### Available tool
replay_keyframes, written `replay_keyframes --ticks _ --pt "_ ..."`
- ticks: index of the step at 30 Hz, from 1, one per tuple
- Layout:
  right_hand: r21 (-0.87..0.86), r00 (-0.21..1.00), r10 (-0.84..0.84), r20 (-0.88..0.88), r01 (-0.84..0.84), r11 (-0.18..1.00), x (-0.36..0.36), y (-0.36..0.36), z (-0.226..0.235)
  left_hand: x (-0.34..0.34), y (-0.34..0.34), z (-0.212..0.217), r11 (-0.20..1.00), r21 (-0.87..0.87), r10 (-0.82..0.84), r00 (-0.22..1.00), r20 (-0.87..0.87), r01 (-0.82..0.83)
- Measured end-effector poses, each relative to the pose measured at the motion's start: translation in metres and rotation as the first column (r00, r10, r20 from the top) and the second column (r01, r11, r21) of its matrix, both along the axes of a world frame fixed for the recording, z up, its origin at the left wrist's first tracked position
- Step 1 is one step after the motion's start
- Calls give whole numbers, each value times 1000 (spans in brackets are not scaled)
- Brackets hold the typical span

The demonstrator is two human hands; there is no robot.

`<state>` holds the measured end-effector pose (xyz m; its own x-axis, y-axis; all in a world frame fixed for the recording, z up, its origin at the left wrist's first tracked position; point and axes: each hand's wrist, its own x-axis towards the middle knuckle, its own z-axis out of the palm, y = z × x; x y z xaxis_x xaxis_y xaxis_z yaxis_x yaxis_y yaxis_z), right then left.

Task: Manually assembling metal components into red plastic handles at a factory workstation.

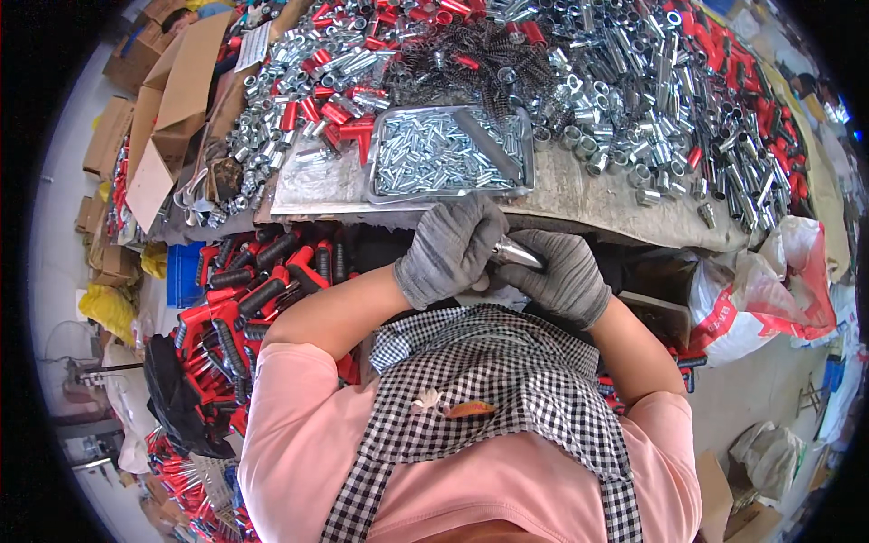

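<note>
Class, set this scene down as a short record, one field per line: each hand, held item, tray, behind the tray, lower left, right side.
Left hand: grey-gloved, closed on metal piece
Right hand: grey-gloved, closed on metal piece
Held item: shiny metal piece, partly hidden
Tray: small metal pins, flat grey bar
Behind tray: dark coil springs
Lower left: red tools with black grips
Right side: white-and-red plastic bag

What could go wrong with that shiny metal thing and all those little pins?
The shiny, rounded silver metal piece might slip from the grey-gloved left hand and grey-gloved right hand. The left hand is close to the shallow, rectangular grey tray, so a bump could spill its small silver metal pins.
</note>
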<state>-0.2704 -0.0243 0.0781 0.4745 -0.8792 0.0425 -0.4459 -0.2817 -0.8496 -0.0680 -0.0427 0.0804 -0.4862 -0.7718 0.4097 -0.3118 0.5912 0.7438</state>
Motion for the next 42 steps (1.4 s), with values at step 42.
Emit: replay_keyframes --ticks 42 --pt "32 963 235 -131 -233 972 -1 6 4 52 -19 7 953 247 -237 942 239 177"
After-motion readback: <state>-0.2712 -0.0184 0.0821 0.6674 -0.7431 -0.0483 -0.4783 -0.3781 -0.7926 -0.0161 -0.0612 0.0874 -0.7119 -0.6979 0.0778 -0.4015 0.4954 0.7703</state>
